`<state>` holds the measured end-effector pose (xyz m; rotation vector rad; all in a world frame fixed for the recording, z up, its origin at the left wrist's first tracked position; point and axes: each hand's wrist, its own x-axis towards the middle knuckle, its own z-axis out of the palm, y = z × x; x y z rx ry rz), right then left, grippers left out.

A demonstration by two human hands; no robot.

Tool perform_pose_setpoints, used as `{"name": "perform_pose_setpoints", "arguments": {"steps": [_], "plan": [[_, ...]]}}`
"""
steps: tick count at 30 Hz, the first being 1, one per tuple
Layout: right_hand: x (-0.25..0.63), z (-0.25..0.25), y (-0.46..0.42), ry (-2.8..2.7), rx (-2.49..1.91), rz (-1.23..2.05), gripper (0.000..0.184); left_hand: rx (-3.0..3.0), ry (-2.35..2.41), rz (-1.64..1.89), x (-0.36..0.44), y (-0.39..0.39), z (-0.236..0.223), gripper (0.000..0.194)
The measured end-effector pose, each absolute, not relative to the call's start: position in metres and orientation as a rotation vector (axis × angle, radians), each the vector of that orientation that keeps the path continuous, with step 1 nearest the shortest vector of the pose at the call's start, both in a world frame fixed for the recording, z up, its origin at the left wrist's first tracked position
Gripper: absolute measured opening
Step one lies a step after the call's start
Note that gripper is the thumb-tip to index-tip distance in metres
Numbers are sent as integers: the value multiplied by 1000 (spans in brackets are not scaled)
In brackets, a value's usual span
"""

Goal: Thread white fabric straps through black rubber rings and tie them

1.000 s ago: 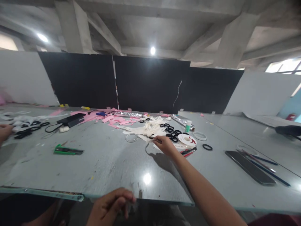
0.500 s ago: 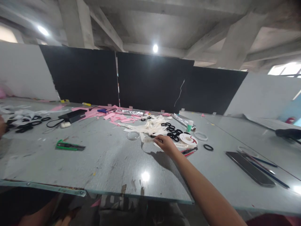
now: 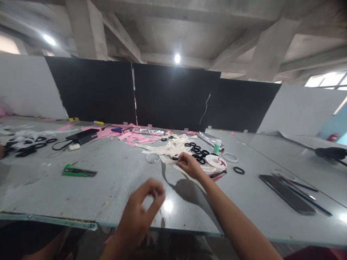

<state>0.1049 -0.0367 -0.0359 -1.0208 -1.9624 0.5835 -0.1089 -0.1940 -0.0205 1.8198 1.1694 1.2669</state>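
The right hand [image 3: 189,166] was reached out over the desk [image 3: 108,191], its thumb and fingertips pinched together on the near end of a pale strip [image 3: 167,160], which ran leftward from the fingertips. The left hand [image 3: 137,209] hung nearer the body, lower and to the left of the right one, with thumb and forefinger curled toward each other in a loop; it was blurred, so whether their tips met could not be told, and nothing showed in its grasp. Just beyond the right hand lay a loose heap of white strips [image 3: 177,143], and to the right of that heap, a cluster of black rings [image 3: 197,151]. A white spool [image 3: 216,161] lay just right of the same hand, with a red cutter [image 3: 217,176] below it beside the forearm. Farther right were a white ring [image 3: 230,157], a single black ring [image 3: 239,170] and a dark, flat, phone-like slab [image 3: 287,195]. To the left of the right hand lay a clear ring [image 3: 152,158]; pink scraps [image 3: 131,138] spread farther off past it. Well left of both hands lay a green cutter [image 3: 79,171], and beyond it a black box [image 3: 83,136] with a cable.
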Motion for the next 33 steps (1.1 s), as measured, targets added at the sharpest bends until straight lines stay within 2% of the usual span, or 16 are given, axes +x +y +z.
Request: {"name": "perform_pose_setpoints", "arguments": {"steps": [3,5,7,9,10,14,17,22,24,29,33], "plan": [[114,-29,-41,-2072,-1077,306,14,2028,1122,1400,-69,-110,12,24],[121,-25,-42,-2144,-1095,80,9,2156,1016,1268,-53,-56,16,29],[127,-21,-41,-2205,-1093,-129,7,2190,908,990,-45,-14,11,36],[133,-19,-39,-2251,-1084,-287,8,2169,779,682,-44,9,2,46],[134,-18,-38,-2265,-1080,-341,9,2128,760,643,-46,14,-3,50],[138,-16,-35,-2264,-1062,-421,10,1973,655,599,-58,11,-13,41],[137,-19,-35,-2208,-1087,-225,8,1853,668,615,-66,2,-13,36],[132,-26,-31,-1962,-1082,744,47,1905,733,594,-70,-3,-8,38],[131,-28,-28,-1915,-1027,1033,55,1934,730,563,-70,-3,-7,38],[130,-29,-28,-1702,-867,1363,28,1896,712,544,-73,-2,-6,39],[129,-29,-30,-1452,-683,1429,20,1791,703,599,-80,4,-7,41]]}}
